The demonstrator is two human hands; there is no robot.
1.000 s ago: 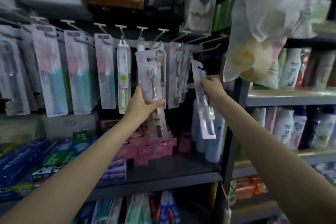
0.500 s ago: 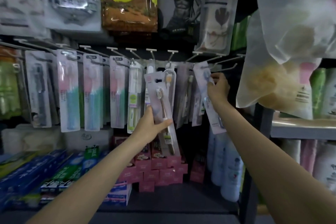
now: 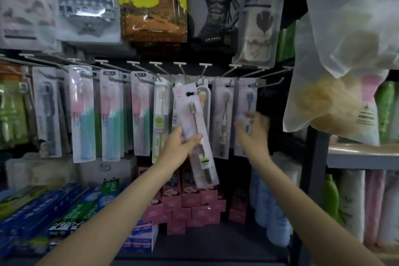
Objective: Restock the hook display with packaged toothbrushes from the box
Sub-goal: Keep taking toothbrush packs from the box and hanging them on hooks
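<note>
My left hand [image 3: 181, 141] grips a packaged toothbrush [image 3: 191, 103] by its middle. The pale card with a brown-handled brush is tilted and sits in front of the centre hooks [image 3: 181, 67]. Its hang hole is below the hook tips. My right hand [image 3: 254, 133] is blurred and has its fingers apart in front of the lower half of a blue-brush pack [image 3: 248, 95]. That pack hangs on a right-side hook. Whether the fingers still touch it is unclear. More toothbrush packs [image 3: 82, 112] fill the hooks to the left. The box is out of view.
Towel packs [image 3: 152, 2] hang above the hook row. A large translucent bag [image 3: 345, 75] hangs at the upper right, close to my right arm. Toothpaste cartons [image 3: 64, 209], pink boxes [image 3: 191, 201] and bottles [image 3: 271, 211] stand on the shelf below. A dark shelf upright [image 3: 314, 168] is to the right.
My right hand brought the blue-brush pack up to a right-side hook; the pack now hangs there and the hand has dropped lower. My left hand kept its pack nearly still.
</note>
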